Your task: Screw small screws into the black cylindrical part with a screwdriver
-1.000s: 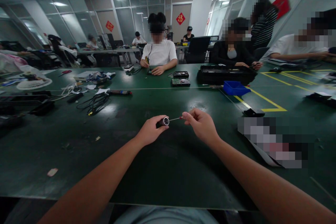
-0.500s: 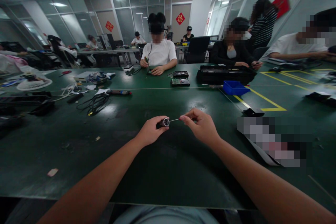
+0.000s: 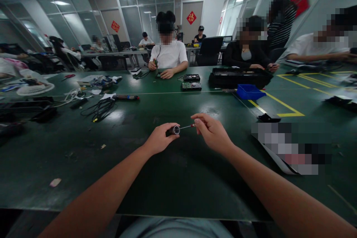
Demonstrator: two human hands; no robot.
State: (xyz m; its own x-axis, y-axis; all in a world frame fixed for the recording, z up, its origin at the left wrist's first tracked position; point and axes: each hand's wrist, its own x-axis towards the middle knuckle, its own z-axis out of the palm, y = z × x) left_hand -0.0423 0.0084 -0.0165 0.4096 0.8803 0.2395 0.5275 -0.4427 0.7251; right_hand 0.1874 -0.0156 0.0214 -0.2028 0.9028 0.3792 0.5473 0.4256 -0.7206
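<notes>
My left hand (image 3: pixel 159 139) is closed around a small dark cylinder (image 3: pixel 175 130) whose pale ring-shaped end faces me; the rest of it is hidden by the fingers. From the right, a screwdriver (image 3: pixel 186 126) with a thin metal shaft and a reddish handle end reaches to that ringed end. My right hand (image 3: pixel 210 131) holds the screwdriver's handle between thumb and fingers, most of it covered. Both hands are raised over the green table (image 3: pixel 173 182).
A corded tool with a dark handle (image 3: pixel 125 97) lies ahead on the left beside coiled black cable (image 3: pixel 100 109). Two hard drives (image 3: pixel 191 86), a blue bin (image 3: pixel 249 92) and a long black housing (image 3: pixel 240 78) are farther back. A co-worker (image 3: pixel 169 54) sits opposite.
My right fingers have shifted on the screwdriver, the index finger lifting and extending, so more of the reddish handle end shows. The left hand and cylinder stay nearly the same.
</notes>
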